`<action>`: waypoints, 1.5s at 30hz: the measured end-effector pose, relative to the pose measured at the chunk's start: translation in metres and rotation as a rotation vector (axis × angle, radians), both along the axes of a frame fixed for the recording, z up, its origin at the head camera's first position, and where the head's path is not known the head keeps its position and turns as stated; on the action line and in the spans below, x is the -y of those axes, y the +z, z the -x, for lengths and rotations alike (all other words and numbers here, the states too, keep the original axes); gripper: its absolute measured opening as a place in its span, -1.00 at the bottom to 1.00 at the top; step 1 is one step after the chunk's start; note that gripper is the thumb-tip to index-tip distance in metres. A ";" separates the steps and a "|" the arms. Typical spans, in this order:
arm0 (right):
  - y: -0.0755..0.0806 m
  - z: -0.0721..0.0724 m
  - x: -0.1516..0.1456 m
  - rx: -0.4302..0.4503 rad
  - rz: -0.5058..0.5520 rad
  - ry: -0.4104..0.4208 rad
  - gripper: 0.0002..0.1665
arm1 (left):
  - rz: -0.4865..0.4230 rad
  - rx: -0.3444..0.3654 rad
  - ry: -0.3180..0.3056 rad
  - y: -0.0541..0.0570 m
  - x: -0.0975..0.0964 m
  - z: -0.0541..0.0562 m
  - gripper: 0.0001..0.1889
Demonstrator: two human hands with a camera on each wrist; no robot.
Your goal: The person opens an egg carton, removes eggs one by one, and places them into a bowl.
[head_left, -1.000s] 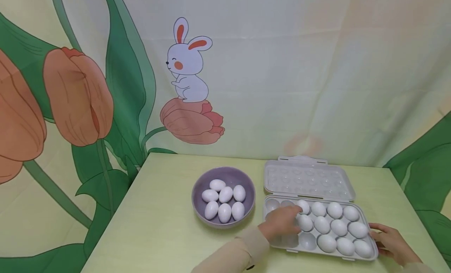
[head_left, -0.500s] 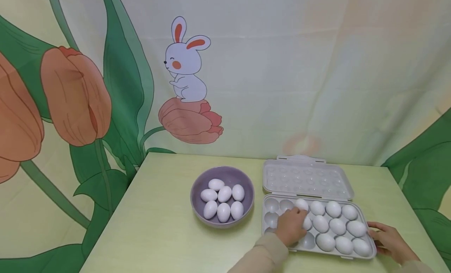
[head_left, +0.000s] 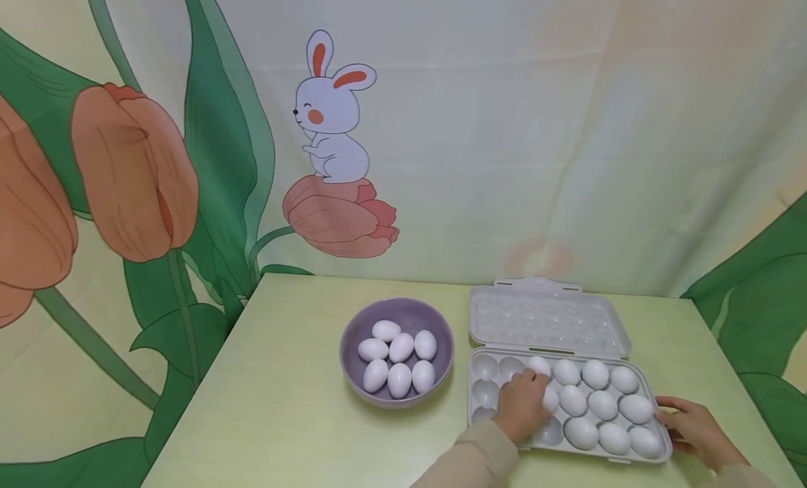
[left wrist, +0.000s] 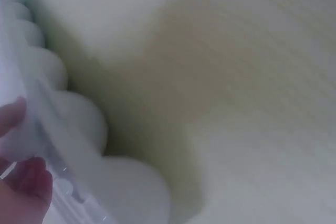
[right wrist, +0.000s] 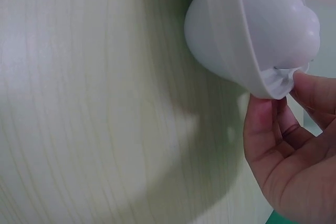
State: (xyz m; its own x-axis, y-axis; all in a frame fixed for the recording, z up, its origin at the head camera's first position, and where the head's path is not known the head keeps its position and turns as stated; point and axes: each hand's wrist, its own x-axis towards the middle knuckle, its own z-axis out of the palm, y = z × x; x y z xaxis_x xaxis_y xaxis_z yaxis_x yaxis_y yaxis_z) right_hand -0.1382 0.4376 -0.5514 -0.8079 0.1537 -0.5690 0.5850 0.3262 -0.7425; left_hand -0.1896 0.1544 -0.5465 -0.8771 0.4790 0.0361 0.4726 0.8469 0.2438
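Note:
A white plastic egg tray (head_left: 583, 451) lies on the table at the right, with its lid (head_left: 548, 320) folded back behind it. Several white eggs fill its middle and right cups, while cups at its left end hold none. My left hand (head_left: 522, 405) reaches over the tray, fingers curled at an egg (head_left: 550, 398) in the middle row and partly covering it. In the left wrist view, a finger and thumb lie against that egg's smooth white side. At the tray's right end my right hand (head_left: 693, 432) pinches the rim between thumb and fingers, also plain in the right wrist view.
A purple bowl (head_left: 353, 376) with several white eggs stands left of the tray. The pale green table (head_left: 284, 418) ends at a printed cloth backdrop (head_left: 454, 159) with tulips and a rabbit.
My left hand has moved a little to the right over the tray, and its spread fingers have drawn together at the egg. My right hand has kept its hold on the rim.

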 end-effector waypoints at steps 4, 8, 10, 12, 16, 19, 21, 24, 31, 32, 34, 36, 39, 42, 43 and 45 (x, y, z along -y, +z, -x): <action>0.002 -0.002 -0.002 -0.005 0.011 0.009 -0.26 | -0.098 0.058 -0.060 0.010 0.007 0.005 -0.55; 0.003 -0.005 -0.004 0.000 0.034 0.000 -0.21 | -0.156 0.127 -0.125 0.024 0.018 0.017 -0.61; 0.003 -0.006 -0.005 -0.003 0.040 -0.006 -0.17 | -0.164 0.147 -0.161 0.031 0.024 0.024 -0.64; 0.002 -0.008 -0.005 -0.017 0.042 -0.004 -0.16 | -0.159 0.162 -0.196 0.040 0.032 0.031 -0.64; 0.001 -0.012 -0.004 -0.043 0.039 -0.008 -0.17 | -0.182 0.209 -0.230 0.058 0.050 0.045 -0.65; 0.000 -0.013 -0.003 -0.050 0.041 -0.012 -0.20 | -0.219 0.247 -0.222 0.072 0.068 0.056 -0.68; 0.000 -0.012 -0.003 -0.047 0.039 -0.014 -0.22 | -0.247 0.277 -0.198 0.081 0.080 0.064 -0.69; 0.001 -0.010 -0.002 -0.026 0.040 -0.014 -0.20 | -0.295 0.336 -0.124 0.092 0.100 0.074 -0.68; 0.003 -0.007 -0.002 0.027 0.039 -0.036 -0.13 | -0.363 0.373 0.014 0.107 0.142 0.093 -0.61; 0.003 -0.007 -0.001 0.025 0.039 -0.034 -0.13 | -0.363 0.370 0.025 0.107 0.148 0.094 -0.61; 0.005 -0.008 0.000 0.020 0.038 -0.031 -0.15 | -0.357 0.363 0.043 0.106 0.157 0.096 -0.61; 0.006 -0.008 0.001 0.016 0.035 -0.029 -0.17 | -0.340 0.350 0.056 0.104 0.165 0.097 -0.61; 0.006 -0.009 0.001 0.012 0.032 -0.024 -0.18 | -0.297 0.334 0.065 0.098 0.173 0.098 -0.62; 0.006 -0.008 0.002 0.023 0.026 -0.028 -0.17 | -0.246 0.322 0.072 0.091 0.177 0.098 -0.64; 0.006 -0.008 0.002 0.025 0.024 -0.029 -0.17 | -0.233 0.320 0.073 0.088 0.177 0.098 -0.64; 0.005 -0.008 0.003 0.026 0.022 -0.030 -0.17 | -0.209 0.312 0.072 0.083 0.177 0.098 -0.64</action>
